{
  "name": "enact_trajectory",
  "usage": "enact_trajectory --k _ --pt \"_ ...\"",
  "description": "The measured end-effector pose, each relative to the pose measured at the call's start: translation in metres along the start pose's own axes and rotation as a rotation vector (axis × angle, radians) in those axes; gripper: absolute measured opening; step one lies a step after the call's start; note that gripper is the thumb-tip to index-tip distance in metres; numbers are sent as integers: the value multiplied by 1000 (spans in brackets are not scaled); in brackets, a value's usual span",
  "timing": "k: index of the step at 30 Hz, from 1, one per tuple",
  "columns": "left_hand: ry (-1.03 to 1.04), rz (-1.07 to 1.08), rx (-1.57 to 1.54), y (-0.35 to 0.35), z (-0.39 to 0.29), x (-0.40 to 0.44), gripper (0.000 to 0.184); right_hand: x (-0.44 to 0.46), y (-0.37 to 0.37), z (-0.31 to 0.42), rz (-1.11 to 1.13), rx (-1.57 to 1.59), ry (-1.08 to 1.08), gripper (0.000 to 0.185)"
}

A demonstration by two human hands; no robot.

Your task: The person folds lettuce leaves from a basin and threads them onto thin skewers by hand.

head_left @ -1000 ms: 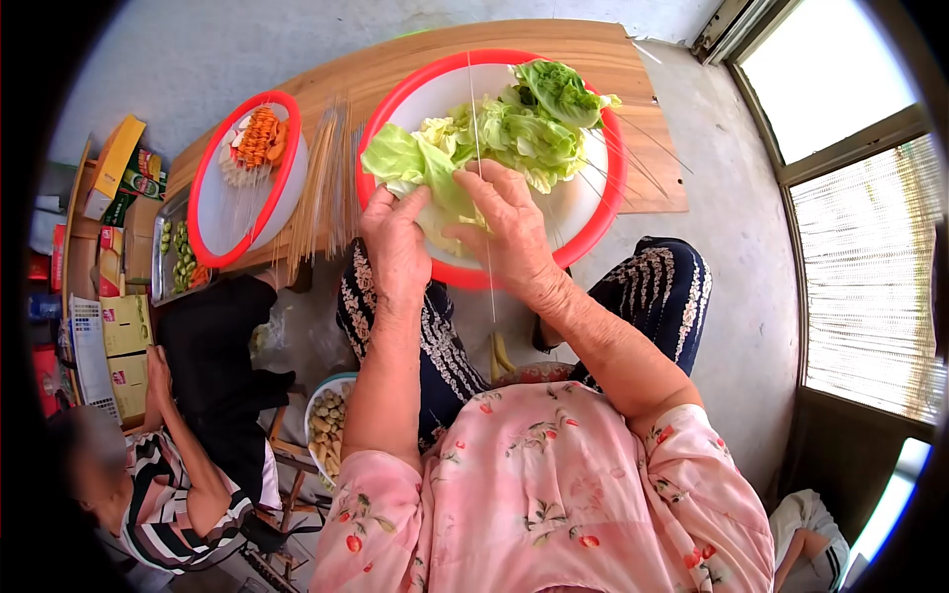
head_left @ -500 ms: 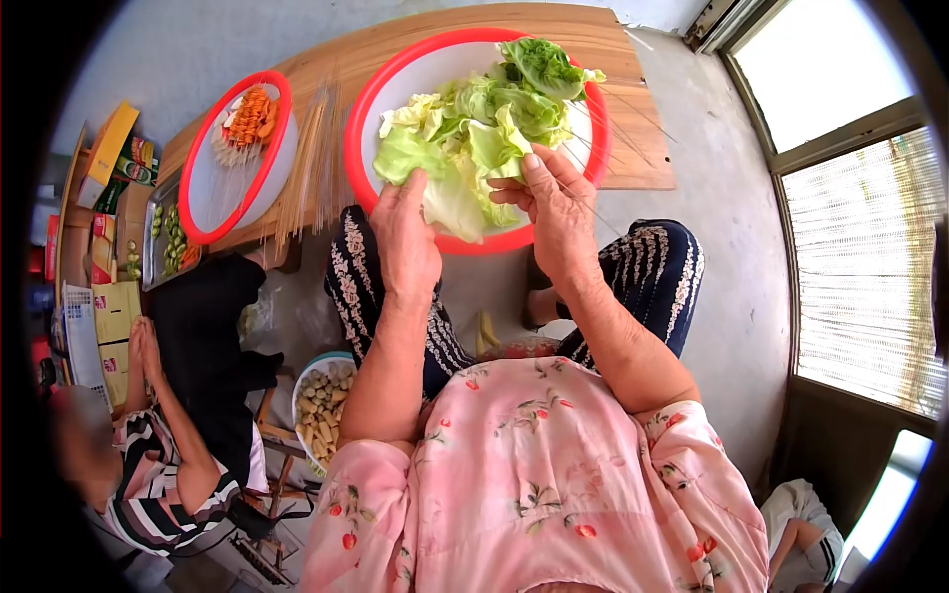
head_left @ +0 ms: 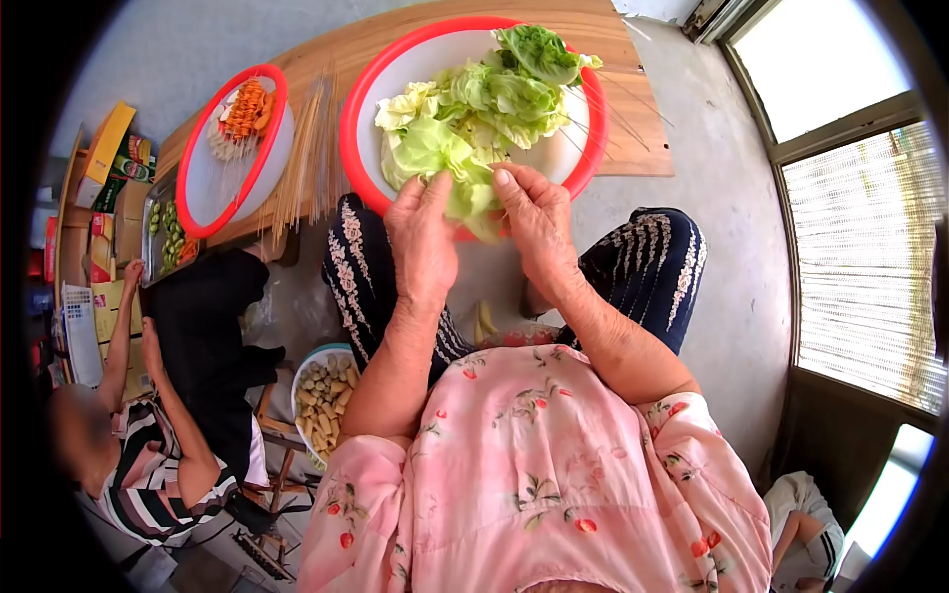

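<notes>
A pale green lettuce leaf is pinched between the thumb and fingers of my left hand, over the near rim of a white basin with a red edge. Thumb and fingertips of my right hand close at the leaf's right side, a little blurred. More lettuce lies heaped in the basin behind both hands. On the far right of the heap is a darker green bunch, with thin skewers sticking out beside it toward the right.
Loose skewers lie on the wooden table, left of the basin. Another red-rimmed basin holds skewered orange and white pieces. A metal tray holds green pieces; a person sits beside it. A tub stands by my left leg.
Both hands have shifted slightly down, and the leaf is now bunched up at my fingertips. The seated person on the left has parted their hands, reaching one toward the tray.
</notes>
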State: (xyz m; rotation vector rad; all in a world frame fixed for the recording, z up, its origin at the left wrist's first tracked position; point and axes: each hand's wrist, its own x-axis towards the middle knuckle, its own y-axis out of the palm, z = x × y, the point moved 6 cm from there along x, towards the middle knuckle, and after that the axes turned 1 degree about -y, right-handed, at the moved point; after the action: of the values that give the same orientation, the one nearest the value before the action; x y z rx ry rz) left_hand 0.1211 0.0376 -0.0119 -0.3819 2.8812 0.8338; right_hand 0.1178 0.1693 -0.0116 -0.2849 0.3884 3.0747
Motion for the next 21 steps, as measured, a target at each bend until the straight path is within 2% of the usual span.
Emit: enact_trajectory --k 1,4,7,13,21 --pt "16 -11 21 -1 0 -1 23 0 -1 1 1 -3 3 26" --pt "46 -41 66 -3 -3 -1 16 6 -12 -3 -80 -107 -258 20" --pt "34 -64 67 -2 -7 -3 15 2 -18 2 -161 -64 -423 12" --pt "19 -72 80 -4 -4 -4 14 -16 -2 29 -78 -550 -570 18" --pt "8 -30 48 1 -5 -7 16 -12 -2 22 -72 -513 -459 17"
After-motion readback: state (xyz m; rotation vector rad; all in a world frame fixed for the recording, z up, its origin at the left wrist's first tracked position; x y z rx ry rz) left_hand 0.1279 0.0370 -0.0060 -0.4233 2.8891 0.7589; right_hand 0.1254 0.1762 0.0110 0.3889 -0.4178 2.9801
